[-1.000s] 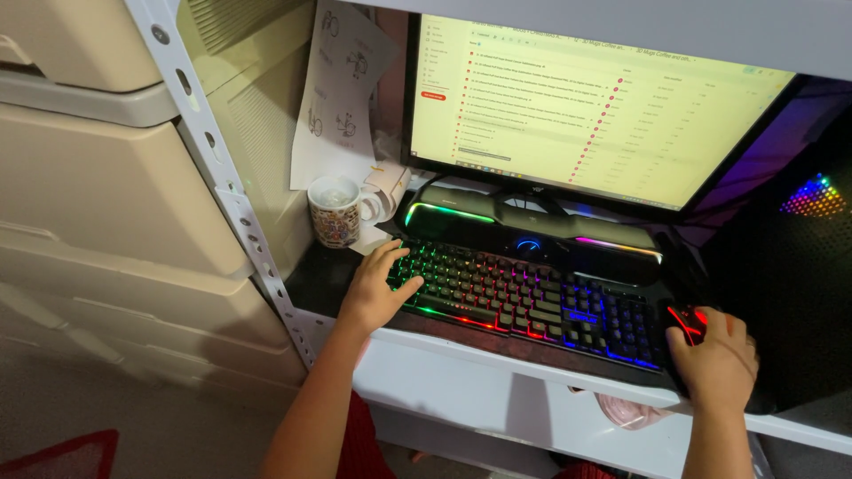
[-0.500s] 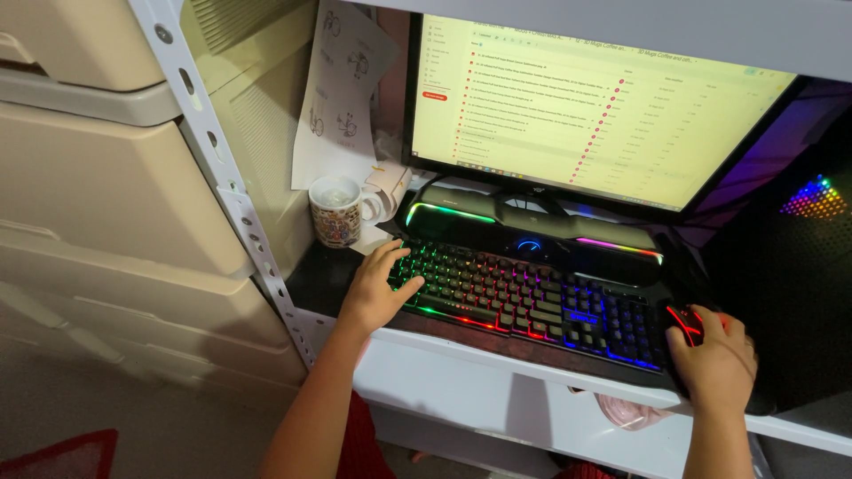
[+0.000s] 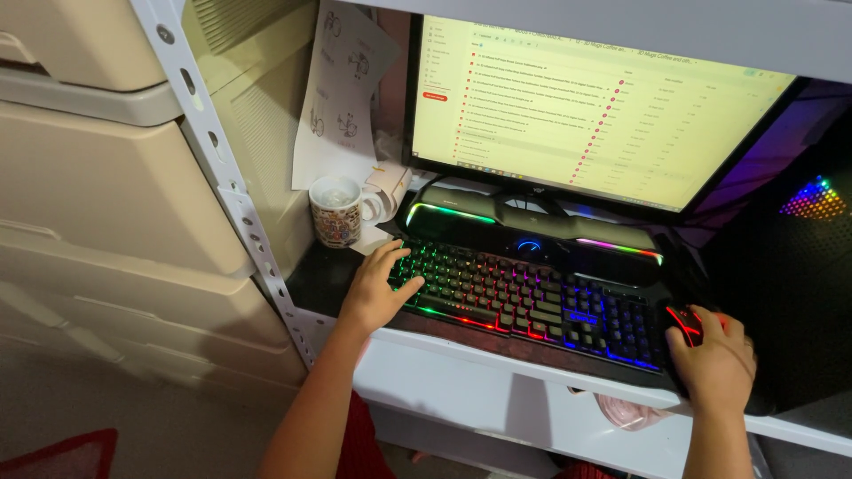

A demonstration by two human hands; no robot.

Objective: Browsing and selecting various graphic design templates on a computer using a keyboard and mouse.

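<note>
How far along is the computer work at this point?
Done: the monitor is on and shows a list page. In hand: the left hand rests on the left end of the backlit keyboard, and the right hand covers the red-lit mouse. How much remains cannot be told.

Left hand (image 3: 377,297) flat, palm down, fingers spread forward. Right hand (image 3: 714,368) cupped, palm down. Both forearms bare, extended forward.
</note>
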